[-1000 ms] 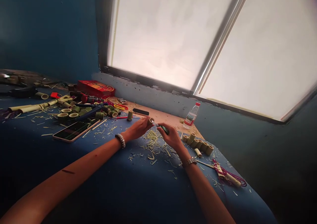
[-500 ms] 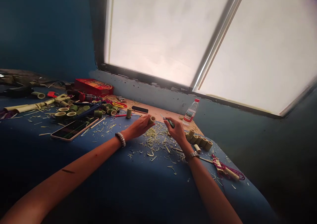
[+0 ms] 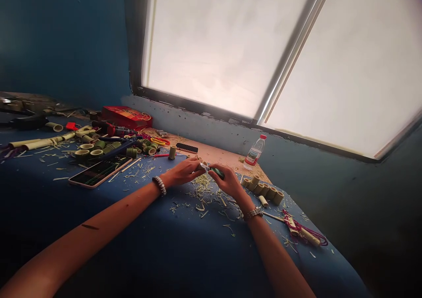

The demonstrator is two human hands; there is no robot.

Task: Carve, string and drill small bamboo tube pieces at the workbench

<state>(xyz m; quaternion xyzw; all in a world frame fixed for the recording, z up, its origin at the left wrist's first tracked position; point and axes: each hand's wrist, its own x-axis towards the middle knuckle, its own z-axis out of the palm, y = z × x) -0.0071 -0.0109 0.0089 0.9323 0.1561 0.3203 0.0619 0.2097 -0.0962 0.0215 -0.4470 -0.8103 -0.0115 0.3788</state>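
Head view: gripping one knife (image 3: pixel 217 172) in the closed right hand (image 3: pixel 227 181), one bamboo tube (image 3: pixel 205 163) (mostly hidden) in the closed left hand (image 3: pixel 183 171), above shavings (image 3: pixel 201 184) on the tabletop (image 3: pixel 171 241); to the right, six standing tubes (image 3: pixel 265 190), one bottle (image 3: pixel 253 156); beyond the left hand, one phone (image 3: pixel 187 147).

Right fingers (image 3: pixel 217 180) grip a green-handled knife (image 3: pixel 218 172); left fingers (image 3: pixel 195 174) hold a bamboo piece (image 3: pixel 205 163); shavings (image 3: pixel 201 187) lie below.

Knife handle (image 3: pixel 216 172) was green, tabletop (image 3: pixel 165 249) pretty dark blue, far bottle cap (image 3: pixel 263 136) red, right-side cords (image 3: pixel 319 237) kinda purple.
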